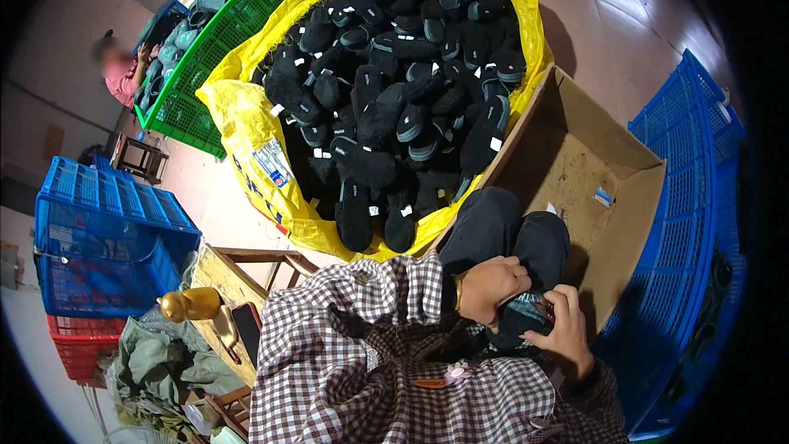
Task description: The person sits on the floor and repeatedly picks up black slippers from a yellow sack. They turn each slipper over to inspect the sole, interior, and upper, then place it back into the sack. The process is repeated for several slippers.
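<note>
A dark slipper (519, 317) with a grey-green patterned part sits on my lap, partly covered by my hands. My left hand (491, 289) is closed over its upper left side, the fingers curled in. On the other side, the curved thumb and fingers of my right hand (567, 330) grip the slipper's edge. Just ahead of my knees, a big yellow woven bag (238, 127) is heaped with black fuzzy slippers (382, 119), many bearing small white tags.
To the right stand an open cardboard box (604, 160) with scraps inside and blue plastic crates (670, 164). At left are a wooden bench (215, 279) with a gold figurine (191, 305) and phone (246, 330), and another blue crate (107, 238). A person (122, 78) works beside a green crate (209, 57).
</note>
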{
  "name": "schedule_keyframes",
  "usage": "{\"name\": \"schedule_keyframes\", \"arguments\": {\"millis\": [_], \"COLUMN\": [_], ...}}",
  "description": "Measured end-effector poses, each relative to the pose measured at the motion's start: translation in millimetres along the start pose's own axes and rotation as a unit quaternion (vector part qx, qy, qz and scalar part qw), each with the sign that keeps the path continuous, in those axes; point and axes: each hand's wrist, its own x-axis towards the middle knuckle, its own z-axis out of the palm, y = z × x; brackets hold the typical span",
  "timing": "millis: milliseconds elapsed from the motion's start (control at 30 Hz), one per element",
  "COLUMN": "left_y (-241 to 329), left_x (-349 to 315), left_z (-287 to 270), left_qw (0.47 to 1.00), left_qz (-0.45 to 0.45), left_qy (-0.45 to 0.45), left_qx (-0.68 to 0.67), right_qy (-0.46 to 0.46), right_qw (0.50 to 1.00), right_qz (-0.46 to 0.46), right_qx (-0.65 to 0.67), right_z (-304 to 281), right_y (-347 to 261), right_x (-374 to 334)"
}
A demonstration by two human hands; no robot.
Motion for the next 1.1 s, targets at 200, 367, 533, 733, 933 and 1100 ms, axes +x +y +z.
{"name": "schedule_keyframes", "arguments": {"millis": [200,367,533,733,933,1100], "left_y": [8.8,11.8,7.3,7.3,4.5,11.5], "left_x": [-4.5,-0.3,-1.6,-6.2,-3.8,22.9], "left_z": [4.8,-5.1,12.2,19.0,22.1,26.9], "left_qw": [0.999,0.997,0.997,0.990,0.975,0.942], "left_qz": [-0.044,-0.068,-0.030,-0.013,-0.048,-0.121], "left_qy": [0.025,0.004,0.060,0.132,0.216,0.312], "left_qx": [0.019,0.034,0.032,0.047,0.018,-0.020], "right_qy": [-0.003,0.019,0.026,0.074,0.119,0.226], "right_qw": [0.996,0.999,1.000,0.997,0.992,0.974], "right_qz": [0.024,0.000,-0.017,-0.014,-0.050,0.000], "right_qx": [0.087,0.044,-0.002,-0.002,0.001,0.011], "right_z": [-3.8,-2.6,0.1,9.8,12.2,31.6], "right_y": [5.9,7.8,13.9,11.8,18.8,31.7], "right_x": [1.6,6.2,3.4,4.0,22.7,38.9]}}
